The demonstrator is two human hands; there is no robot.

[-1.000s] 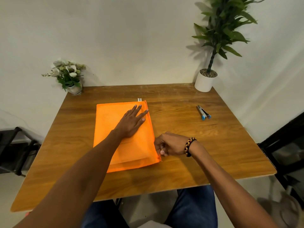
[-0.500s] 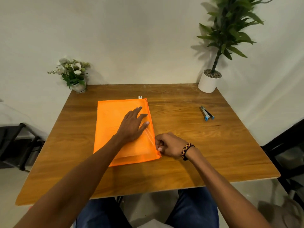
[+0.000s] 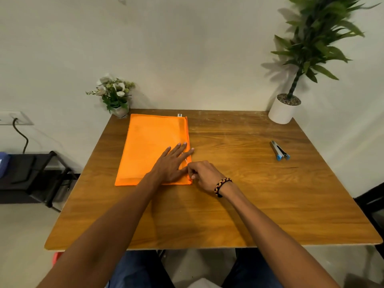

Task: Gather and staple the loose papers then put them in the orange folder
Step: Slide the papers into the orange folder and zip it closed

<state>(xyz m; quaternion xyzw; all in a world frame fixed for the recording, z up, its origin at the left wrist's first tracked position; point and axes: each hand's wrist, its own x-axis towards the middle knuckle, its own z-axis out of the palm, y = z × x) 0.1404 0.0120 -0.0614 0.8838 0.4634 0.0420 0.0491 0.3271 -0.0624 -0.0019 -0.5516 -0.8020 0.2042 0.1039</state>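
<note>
A wooden table stands against a pale wall. At its far left corner sits a small pot of white flowers; at the far right, a tall leafy plant in a white pot (gravel on top). A black rack stands left of the table.

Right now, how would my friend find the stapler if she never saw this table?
Start at the wooden table and look along its right side, nearer than the white plant pot. The stapler lies alone there, small, dark and silver with blue ends, far from the big orange folder.
</note>
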